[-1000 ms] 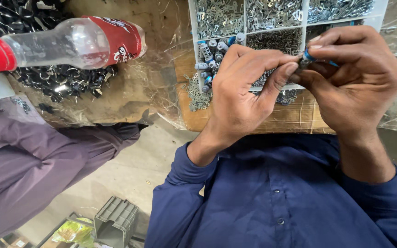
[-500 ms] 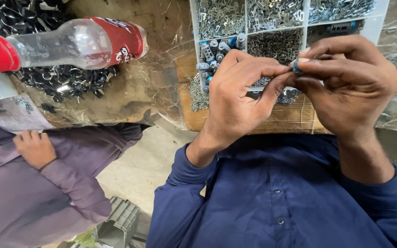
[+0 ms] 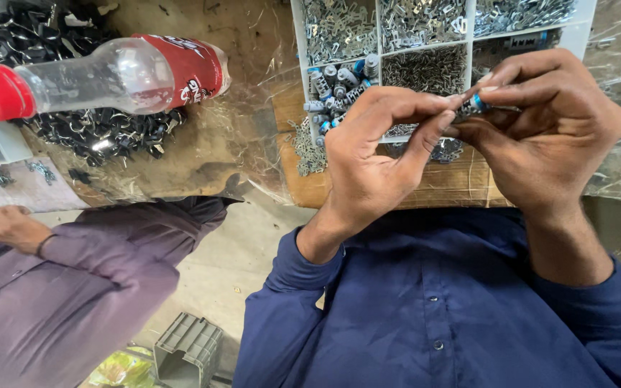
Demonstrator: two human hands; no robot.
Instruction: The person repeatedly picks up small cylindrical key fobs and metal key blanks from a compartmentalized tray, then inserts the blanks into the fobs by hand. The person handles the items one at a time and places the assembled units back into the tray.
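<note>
Both hands pinch one small blue part above the parts tray.
Left hand [image 3: 375,162] and right hand [image 3: 548,129] hold fingertips narrowed on the blue part [image 3: 477,103], steadying it over the tray [image 3: 297,43].

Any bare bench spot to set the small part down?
Free: plastic-covered patch between the bottle and the compartment tray, and the cardboard edge below the tray. Crowded: tray cells, black clip pile, both hands pinching the small part.
</note>
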